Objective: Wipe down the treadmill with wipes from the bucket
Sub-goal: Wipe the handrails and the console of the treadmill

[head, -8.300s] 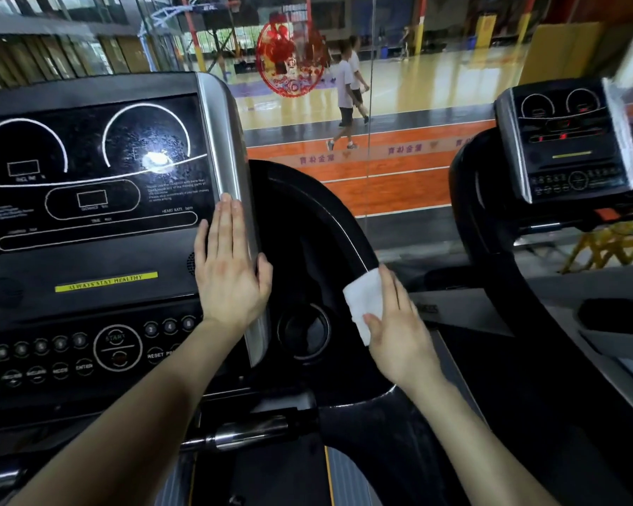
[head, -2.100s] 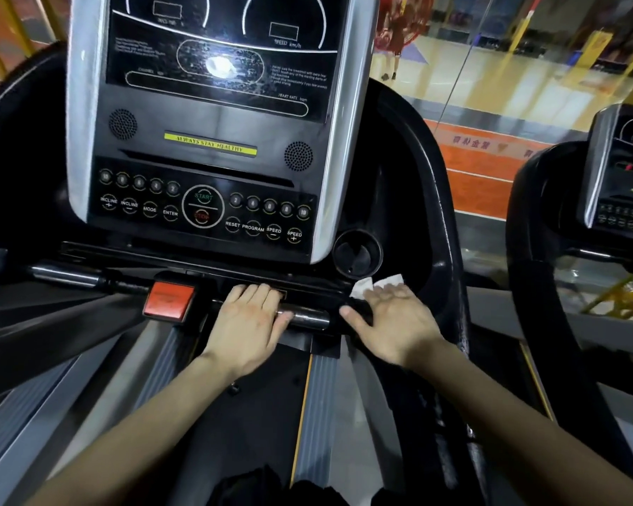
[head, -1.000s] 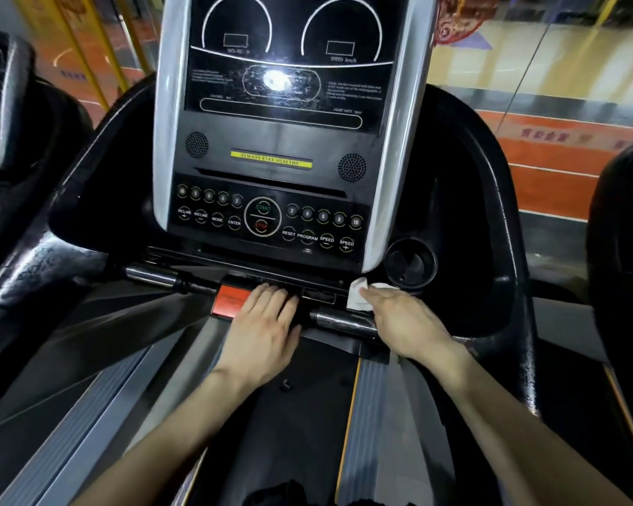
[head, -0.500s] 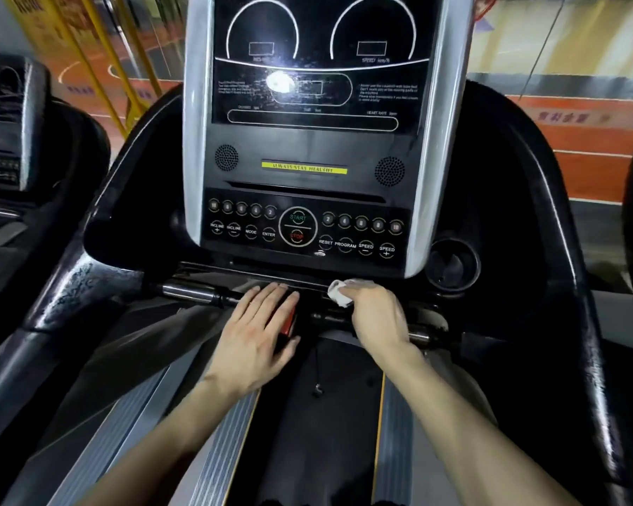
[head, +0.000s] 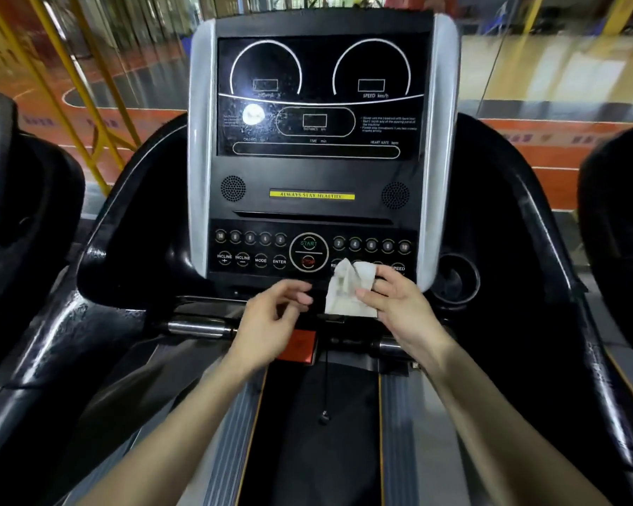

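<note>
The treadmill console (head: 318, 169) fills the middle of the view, black with silver side strips and a row of buttons at its lower edge. My right hand (head: 399, 308) holds a crumpled white wipe (head: 348, 290) up in the air, just below the console's right-hand buttons. My left hand (head: 271, 319) hovers to the left of the wipe, fingers loosely curled and holding nothing, a short gap from the wipe's edge. Both hands are above the chrome handlebar (head: 198, 327) and the red safety tab (head: 298, 346). No bucket shows.
Black curved side arms (head: 132, 213) flank the console, with a round cup holder (head: 454, 279) at the right. The belt (head: 322, 451) runs below between grey side rails. Neighbouring treadmills (head: 11, 199) stand at both edges. A glass wall and a sports court lie behind.
Both hands have lifted off the handlebar. The right hand has raised the wipe off the bar into the air, and the left hand has come up beside it, uncovering the red tab.
</note>
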Demonstrator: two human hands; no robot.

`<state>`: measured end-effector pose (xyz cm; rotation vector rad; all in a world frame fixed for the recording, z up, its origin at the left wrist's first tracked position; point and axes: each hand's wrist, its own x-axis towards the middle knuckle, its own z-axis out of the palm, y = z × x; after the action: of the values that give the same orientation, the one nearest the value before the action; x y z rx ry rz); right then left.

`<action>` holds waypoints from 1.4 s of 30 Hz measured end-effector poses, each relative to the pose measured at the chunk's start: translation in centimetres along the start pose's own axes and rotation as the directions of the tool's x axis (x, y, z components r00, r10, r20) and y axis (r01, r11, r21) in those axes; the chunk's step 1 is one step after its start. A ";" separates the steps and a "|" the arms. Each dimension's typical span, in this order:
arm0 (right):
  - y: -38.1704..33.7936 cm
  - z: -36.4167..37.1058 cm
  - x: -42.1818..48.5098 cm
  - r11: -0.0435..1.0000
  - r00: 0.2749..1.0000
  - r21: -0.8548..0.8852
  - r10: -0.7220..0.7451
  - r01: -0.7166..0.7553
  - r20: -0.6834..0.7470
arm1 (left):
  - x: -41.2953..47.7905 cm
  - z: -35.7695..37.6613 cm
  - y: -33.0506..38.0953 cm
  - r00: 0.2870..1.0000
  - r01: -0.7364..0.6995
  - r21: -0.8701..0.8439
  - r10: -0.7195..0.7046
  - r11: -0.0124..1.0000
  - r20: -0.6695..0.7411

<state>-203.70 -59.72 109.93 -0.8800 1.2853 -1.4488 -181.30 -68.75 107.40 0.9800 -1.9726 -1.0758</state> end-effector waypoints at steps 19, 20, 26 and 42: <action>-3.8 -2.6 0.3 0.996 0.999 -0.073 0.053 -0.053 0.007 | 3.2 2.7 4.3 0.958 0.209 -0.401 -0.105 0.892 0.267; -4.2 -2.8 0.4 0.996 0.998 -0.075 0.055 -0.051 0.040 | 3.3 2.9 4.4 0.958 0.187 -0.357 -0.090 0.915 0.271; -5.8 -3.5 1.2 0.983 0.969 -0.060 0.183 -0.175 0.169 | 4.6 3.7 6.1 0.973 0.143 -0.479 -0.034 0.866 0.229; -20.1 -4.8 10.7 0.225 0.817 -0.879 -0.514 0.420 0.259 | 15.5 1.7 12.8 0.975 -0.097 0.081 0.111 0.992 -0.190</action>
<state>-215.03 -69.24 127.85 -2.1623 2.0683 -1.0733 -194.00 -76.47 121.06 0.9693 -1.8900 -0.8248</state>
